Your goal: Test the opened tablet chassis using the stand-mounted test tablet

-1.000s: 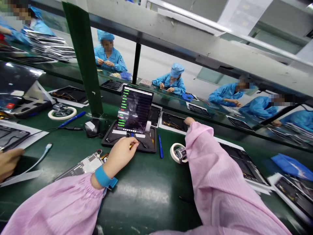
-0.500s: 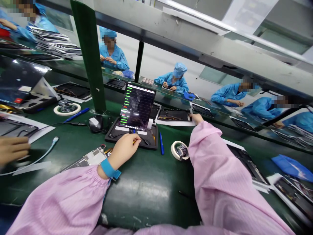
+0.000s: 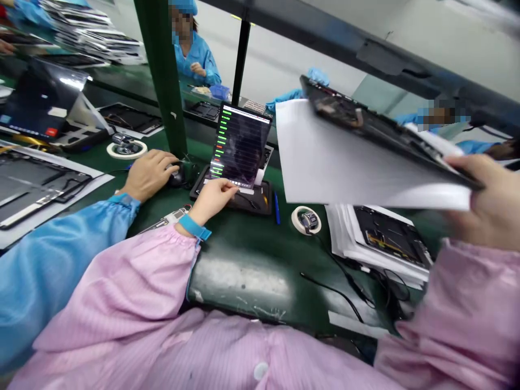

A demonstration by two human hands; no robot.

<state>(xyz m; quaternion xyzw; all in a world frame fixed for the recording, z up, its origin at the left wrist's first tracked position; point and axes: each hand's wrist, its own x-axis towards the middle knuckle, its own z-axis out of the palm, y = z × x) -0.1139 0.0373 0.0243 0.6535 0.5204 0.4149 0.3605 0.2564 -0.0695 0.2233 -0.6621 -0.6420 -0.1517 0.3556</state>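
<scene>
My right hand [image 3: 493,203] grips the edge of a black tablet back housing [image 3: 377,124] together with a white paper sheet [image 3: 320,157], both tilted and raised above the bench at the right. My left hand [image 3: 215,197], a blue strap around its wrist, is closed in a pinch at the lower edge of a lit tablet screen [image 3: 241,143]. What its fingers hold, if anything, is hidden. The screen stands upright in a black tray [image 3: 262,204] and shows a list with green and red marks. A bare circuit assembly [image 3: 168,219] lies beside my left forearm.
A co-worker's hand [image 3: 150,173] in a blue sleeve reaches in from the left, at a black device by the green post [image 3: 156,70]. A blue pen [image 3: 277,207], a tape roll [image 3: 306,220], a stack of papers and housings [image 3: 377,238] and black cables [image 3: 337,292] occupy the bench.
My right hand has lifted the housing and paper from behind the tray and brought them right and closer. My left hand stays by the screen. The co-worker's hand has moved inward to the black device.
</scene>
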